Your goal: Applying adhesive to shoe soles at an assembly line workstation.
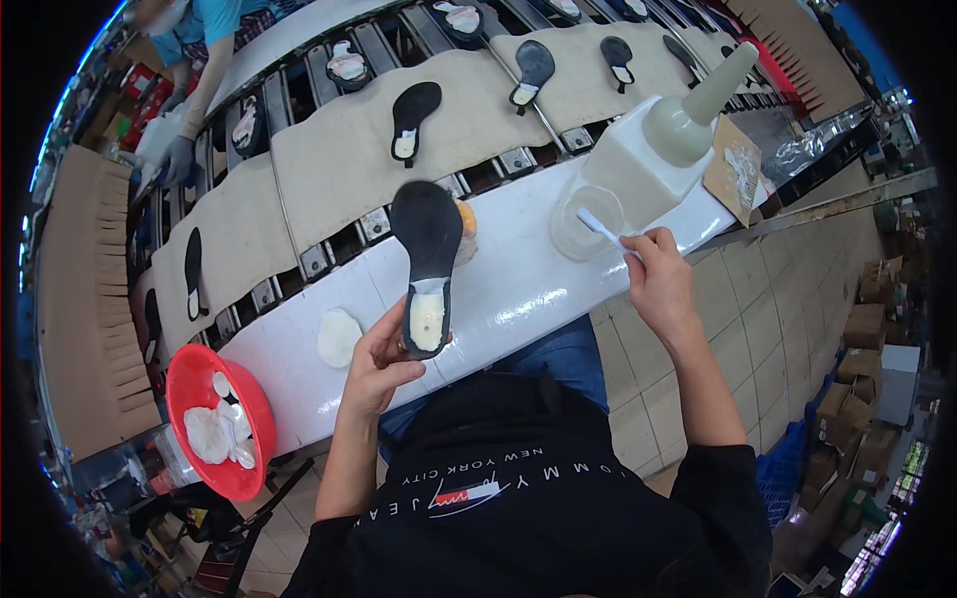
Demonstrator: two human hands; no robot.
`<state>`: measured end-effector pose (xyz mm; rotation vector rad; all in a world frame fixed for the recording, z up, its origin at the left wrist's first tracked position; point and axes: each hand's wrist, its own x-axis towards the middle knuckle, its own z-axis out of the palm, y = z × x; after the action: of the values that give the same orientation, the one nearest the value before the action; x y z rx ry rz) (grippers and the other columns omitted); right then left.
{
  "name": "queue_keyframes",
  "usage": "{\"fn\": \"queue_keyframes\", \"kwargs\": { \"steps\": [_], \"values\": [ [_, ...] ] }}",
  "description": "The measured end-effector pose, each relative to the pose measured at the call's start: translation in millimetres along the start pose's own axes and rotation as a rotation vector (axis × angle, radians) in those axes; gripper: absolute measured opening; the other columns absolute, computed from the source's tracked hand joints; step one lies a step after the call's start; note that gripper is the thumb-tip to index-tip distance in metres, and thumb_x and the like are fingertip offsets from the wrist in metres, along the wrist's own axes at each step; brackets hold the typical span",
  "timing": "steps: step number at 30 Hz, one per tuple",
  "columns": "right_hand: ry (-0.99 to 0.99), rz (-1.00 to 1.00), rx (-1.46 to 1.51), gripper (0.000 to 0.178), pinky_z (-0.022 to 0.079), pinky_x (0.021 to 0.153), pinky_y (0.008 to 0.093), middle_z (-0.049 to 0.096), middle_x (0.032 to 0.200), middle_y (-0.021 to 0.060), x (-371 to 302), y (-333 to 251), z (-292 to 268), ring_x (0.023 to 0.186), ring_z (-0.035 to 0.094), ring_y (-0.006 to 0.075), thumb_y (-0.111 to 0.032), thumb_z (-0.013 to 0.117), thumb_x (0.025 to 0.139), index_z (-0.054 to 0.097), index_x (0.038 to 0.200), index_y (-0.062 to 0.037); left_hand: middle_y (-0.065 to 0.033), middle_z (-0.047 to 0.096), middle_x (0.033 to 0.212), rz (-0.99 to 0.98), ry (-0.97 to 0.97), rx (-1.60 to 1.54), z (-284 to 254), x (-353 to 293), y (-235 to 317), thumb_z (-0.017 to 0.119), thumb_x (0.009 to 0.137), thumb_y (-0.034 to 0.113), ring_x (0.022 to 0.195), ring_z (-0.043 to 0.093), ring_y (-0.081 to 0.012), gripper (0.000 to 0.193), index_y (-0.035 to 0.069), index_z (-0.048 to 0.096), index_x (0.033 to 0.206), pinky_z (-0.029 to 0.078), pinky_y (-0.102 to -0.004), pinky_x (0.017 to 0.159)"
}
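The left hand is closed on the narrow heel end of a flat black shoe sole with a cream heel patch, holding it raised, its broad end pointing away from the person. The right hand pinches a slim white-and-pale-blue brush between thumb and fingers. The brush's far end lies at a round translucent plastic cup, just left of the right hand; contact with the contents cannot be determined. Directly beyond that cup stands a translucent white plastic bottle with a conical nozzle, and to its right a brown card smeared with white. Beneath both hands runs a glossy white tabletop. Near the left hand, on its left, lies a flat white rounded pad; farther left is a red plastic basin containing white pieces. Beyond the hands, beige cloth over metal rollers carries further black soles. At far upper left, a co-worker's grey-gloved hand is visible.
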<state>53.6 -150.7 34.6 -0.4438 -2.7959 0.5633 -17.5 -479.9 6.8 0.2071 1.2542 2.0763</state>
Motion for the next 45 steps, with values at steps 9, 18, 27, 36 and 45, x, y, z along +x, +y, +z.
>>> {"fn": "queue_keyframes", "kwargs": {
  "steps": [9, 18, 27, 36, 45],
  "values": [
    [-0.151, -0.006, -0.229, 0.016, 0.049, 0.065, 0.0412, 0.054, 0.088, 0.0129, 4.6, 1.5, 17.0, 0.071, 0.06, 0.0326, -0.007, 0.057, 0.079, 0.064, 0.094, -0.0035, -0.0134, 0.053, 0.121, -0.06, 0.053, 0.073, -22.3, 2.9, -28.7, 0.069, 0.062, 0.002, 0.104, 0.056, -0.0215, 0.076, -0.006, 0.037, 0.131, 0.043, -0.033, 0.09],
    [-0.007, 0.082, 0.126, 0.015, 0.049, 0.062, 0.0357, 0.058, 0.077, 0.0093, -0.6, 7.7, 12.5, 0.065, 0.06, 0.0276, -0.009, 0.054, 0.082, 0.065, 0.085, 0.0007, -0.0101, 0.056, 0.119, -0.077, 0.04, -0.015, -32.0, 5.2, -29.5, 0.07, 0.06, 0.002, 0.104, 0.055, -0.0159, 0.075, -0.003, 0.042, 0.129, 0.04, -0.0282, 0.092],
    [-0.518, 0.883, 1.699, 0.03, 0.024, 0.033, 0.0157, 0.05, 0.074, 0.0025, -16.0, 38.4, 25.3, 0.049, 0.04, 0.0038, -0.017, 0.05, 0.09, 0.05, 0.115, -0.0001, -0.0149, 0.054, 0.119, -0.085, 0.013, -0.093, -44.7, 8.8, -40.1, 0.068, 0.06, 0.004, 0.103, 0.057, -0.0216, 0.077, -0.006, 0.038, 0.13, 0.048, -0.0342, 0.085],
    [-0.342, 0.501, 1.401, 0.027, 0.028, 0.036, 0.0154, 0.053, 0.076, 0.0034, 9.3, -24.5, 8.2, 0.049, 0.043, 0.0042, -0.015, 0.048, 0.092, 0.053, 0.113, 0.0011, -0.014, 0.054, 0.121, -0.128, 0.035, -0.132, -44.0, 7.3, -37.6, 0.071, 0.058, 0.007, 0.107, 0.055, -0.0197, 0.078, -0.006, 0.04, 0.129, 0.041, -0.0304, 0.093],
    [-0.449, -0.139, 0.481, 0.016, 0.041, 0.052, 0.0264, 0.055, 0.07, 0.0056, 46.6, -98.4, 54.2, 0.056, 0.054, 0.0158, -0.005, 0.061, 0.078, 0.066, 0.093, -0.0095, -0.0077, 0.061, 0.109, -0.137, -0.006, -0.135, -45.0, 1.3, -39.9, 0.069, 0.06, -0.001, 0.094, 0.057, -0.014, 0.07, 0.001, 0.047, 0.126, 0.043, -0.0281, 0.086]
  ]
}}
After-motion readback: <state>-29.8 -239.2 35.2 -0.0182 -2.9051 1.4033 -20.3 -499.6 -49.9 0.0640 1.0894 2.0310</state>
